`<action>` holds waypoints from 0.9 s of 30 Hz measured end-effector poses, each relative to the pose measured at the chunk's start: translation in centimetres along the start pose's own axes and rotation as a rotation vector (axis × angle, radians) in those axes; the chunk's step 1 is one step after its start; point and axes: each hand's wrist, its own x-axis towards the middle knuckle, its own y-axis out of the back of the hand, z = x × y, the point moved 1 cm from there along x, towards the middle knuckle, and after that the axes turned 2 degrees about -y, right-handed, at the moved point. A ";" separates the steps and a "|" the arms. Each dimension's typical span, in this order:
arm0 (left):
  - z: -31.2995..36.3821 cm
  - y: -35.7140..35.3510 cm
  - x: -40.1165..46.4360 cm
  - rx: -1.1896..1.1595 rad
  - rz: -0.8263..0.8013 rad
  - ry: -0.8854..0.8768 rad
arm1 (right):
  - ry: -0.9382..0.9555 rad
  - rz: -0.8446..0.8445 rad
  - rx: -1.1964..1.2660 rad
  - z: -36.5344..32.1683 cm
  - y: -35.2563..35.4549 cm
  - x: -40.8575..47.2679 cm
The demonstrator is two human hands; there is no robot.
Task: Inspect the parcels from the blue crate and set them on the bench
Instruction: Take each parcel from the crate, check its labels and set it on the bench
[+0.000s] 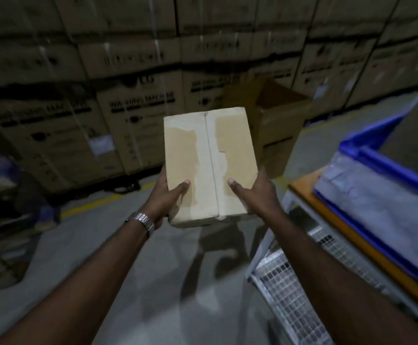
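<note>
You hold the parcel [209, 165] up in front of you, above the floor [133, 270], its taped seam facing you. Your left hand [164, 197] grips its near left corner and your right hand [252, 192] its near right corner, thumbs on top. The blue crate [377, 195] sits on the bench [347, 247] to your right. Stacked cartons [128, 95] fill the background.

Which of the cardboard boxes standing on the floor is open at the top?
The lone box right behind the held parcel: its flaps stand up, while the stacked cartons along the wall are all shut.
</note>
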 end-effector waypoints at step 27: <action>45.4 -36.5 -34.6 -0.135 -0.653 -0.572 | -0.033 0.959 0.056 -13.4 59.8 -40.7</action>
